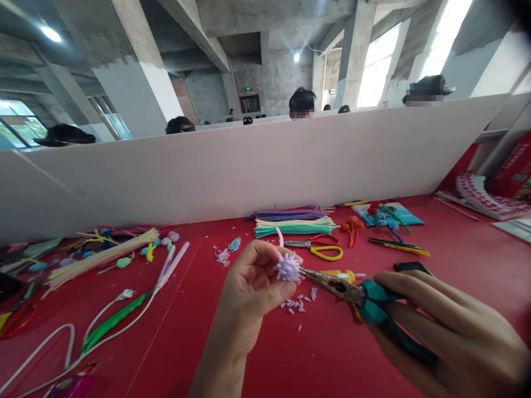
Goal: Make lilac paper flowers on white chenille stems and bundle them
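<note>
Between the thumb and fingers of my left hand (259, 284) is a fuzzy lilac pom-pom flower (287, 267), made of short pipe-cleaner-like bits. A pale stem (280, 236) sticks up behind it. My right hand (452, 323) is wrapped round the green handles of rusty needle-nose pliers (338, 284). Their tips reach the right side of the flower; whether they pinch a bit of it I cannot tell. Below, short lilac pieces (295, 304) lie scattered on the red table (286, 359). Behind the pliers, a yellow tube (338, 275) is partly hidden.
Scissors (321, 246) with red and yellow handles lie beyond my hands, near bundled pipe cleaners (294, 226). A phone (412, 268) and tweezers (400, 247) are at right. A pink glue gun (174, 265) with a white cord lies left. A white partition (249, 171) closes off the back.
</note>
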{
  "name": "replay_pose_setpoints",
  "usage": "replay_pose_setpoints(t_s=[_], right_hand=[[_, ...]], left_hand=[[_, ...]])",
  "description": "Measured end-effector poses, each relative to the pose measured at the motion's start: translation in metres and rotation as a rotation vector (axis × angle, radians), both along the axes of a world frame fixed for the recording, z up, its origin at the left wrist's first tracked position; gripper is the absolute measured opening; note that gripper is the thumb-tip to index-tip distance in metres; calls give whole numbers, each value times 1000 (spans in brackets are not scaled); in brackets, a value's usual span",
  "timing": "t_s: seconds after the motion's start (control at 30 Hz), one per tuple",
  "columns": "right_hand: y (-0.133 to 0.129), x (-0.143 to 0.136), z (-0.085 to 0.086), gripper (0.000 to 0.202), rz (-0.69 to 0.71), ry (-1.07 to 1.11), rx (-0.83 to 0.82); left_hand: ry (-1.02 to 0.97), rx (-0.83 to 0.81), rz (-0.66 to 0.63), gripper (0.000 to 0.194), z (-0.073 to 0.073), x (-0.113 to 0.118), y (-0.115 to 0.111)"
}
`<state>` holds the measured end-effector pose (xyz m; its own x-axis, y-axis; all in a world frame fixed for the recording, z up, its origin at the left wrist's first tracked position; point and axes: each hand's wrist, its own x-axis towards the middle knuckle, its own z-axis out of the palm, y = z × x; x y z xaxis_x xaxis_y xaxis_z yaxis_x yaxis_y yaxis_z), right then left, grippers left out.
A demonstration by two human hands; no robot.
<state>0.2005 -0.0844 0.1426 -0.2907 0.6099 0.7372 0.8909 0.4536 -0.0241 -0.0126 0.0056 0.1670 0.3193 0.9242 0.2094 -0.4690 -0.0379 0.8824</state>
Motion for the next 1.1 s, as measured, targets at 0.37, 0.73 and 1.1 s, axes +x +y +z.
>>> replay_pose_setpoints(t_s=[0.37, 0.73, 1.1], right_hand=[[-2, 1, 1, 9, 7, 45, -50], [3, -3, 1, 10, 25, 11, -37], [3, -8, -3, 8, -33, -101, 91]], left_hand=[[3, -6, -32, 25, 0, -2, 0], [18, -8, -56, 25, -1, -3, 1], [37, -14, 52, 21, -2, 1, -3]])
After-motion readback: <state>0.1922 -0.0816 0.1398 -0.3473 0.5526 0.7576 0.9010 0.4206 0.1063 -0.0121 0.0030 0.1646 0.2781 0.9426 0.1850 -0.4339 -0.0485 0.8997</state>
